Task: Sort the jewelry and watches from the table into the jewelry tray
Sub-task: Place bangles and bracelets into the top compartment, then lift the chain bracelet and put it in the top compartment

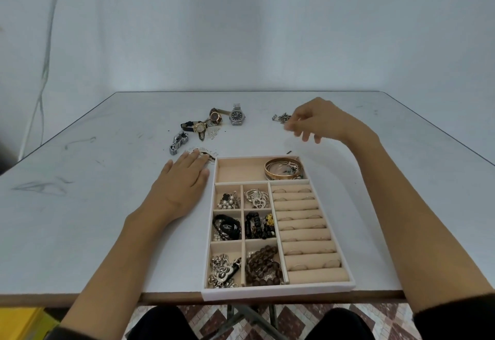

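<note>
Step in hand, by judgement: collecting the loose pieces left on the surface point(80, 205); tray largely stocked, watches not yet moved.

Jewelry tray point(278, 292): at the near edge of the surface, between the forearms; holds bangles point(284, 169) in the long top compartment, mixed bead and metal pieces in six small compartments, rings across the ring rolls point(305, 230) at right.

Left hand point(182, 179): palm down just beside the tray's far left corner; fingers straight and together, tips pressing a pale beaded piece point(207, 155) against the surface.

Right hand point(318, 118): raised beyond the tray, next to a small heap of silver pieces point(281, 118); fingers loosely curled, thumb and forefinger drawn close at the heap; blurred, so cannot tell whether anything is pinched.

Not yet in the tray, beyond its far left corner: steel watch point(237, 116); brown-strap watch point(215, 115); gold-faced watch point(198, 126) on a black strap; folded silver link bracelet point(179, 142); small pale bits among them.

Next move, by judgement: calls for a fine pinch on thin metal lying flat, a lift clear of the tray wall, a drop into a matching compartment; left half of the top compartment free for the watches.

Surface: pale grey, scuffed with dark marks, wooden front edge.

Room: plain white backdrop point(241, 31) behind; a cable point(45, 58) hanging at left; patterned floor tiles point(375, 321) below; a yellow object point(18, 323) at lower left.
</note>
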Demonstrator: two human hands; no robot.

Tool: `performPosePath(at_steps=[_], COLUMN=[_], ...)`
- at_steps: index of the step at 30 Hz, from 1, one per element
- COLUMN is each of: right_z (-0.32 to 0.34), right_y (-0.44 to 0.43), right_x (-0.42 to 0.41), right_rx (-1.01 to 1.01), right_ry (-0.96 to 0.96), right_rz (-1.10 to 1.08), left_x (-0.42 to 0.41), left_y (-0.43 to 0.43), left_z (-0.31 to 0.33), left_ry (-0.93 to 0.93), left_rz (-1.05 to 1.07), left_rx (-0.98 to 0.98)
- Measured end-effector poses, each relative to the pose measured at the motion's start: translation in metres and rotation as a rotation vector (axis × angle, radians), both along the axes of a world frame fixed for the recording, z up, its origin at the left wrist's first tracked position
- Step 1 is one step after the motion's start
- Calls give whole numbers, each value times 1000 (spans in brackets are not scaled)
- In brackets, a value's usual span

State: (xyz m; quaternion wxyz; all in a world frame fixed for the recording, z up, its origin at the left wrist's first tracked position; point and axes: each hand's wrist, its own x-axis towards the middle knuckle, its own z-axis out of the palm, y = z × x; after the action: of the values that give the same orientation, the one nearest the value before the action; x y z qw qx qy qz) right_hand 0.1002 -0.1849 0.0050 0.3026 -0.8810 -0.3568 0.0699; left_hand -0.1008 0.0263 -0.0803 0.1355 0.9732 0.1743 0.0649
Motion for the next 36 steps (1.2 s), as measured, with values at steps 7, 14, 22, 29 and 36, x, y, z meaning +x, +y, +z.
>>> performPosePath(at_steps=[7, 14, 22, 29, 36], right_z=[-44, -74, -64, -25, 9], right_y=[21, 46, 43, 51, 67], right_x=[57, 66, 70, 62, 38], right_rx=[-112, -112, 125, 627, 660], right_ry=[-135, -371, -376, -107, 139], right_rz=[-380, -448, -377, -249, -94], left_x=[2, 1, 6, 28, 66], left_y=[1, -1, 3, 6, -7], left_z=[2, 3, 12, 40, 53], left_ry=[-16, -14, -7, -115, -250], left_rz=[5, 8, 10, 166, -30], left_rx=[-11, -5, -31, -148, -613])
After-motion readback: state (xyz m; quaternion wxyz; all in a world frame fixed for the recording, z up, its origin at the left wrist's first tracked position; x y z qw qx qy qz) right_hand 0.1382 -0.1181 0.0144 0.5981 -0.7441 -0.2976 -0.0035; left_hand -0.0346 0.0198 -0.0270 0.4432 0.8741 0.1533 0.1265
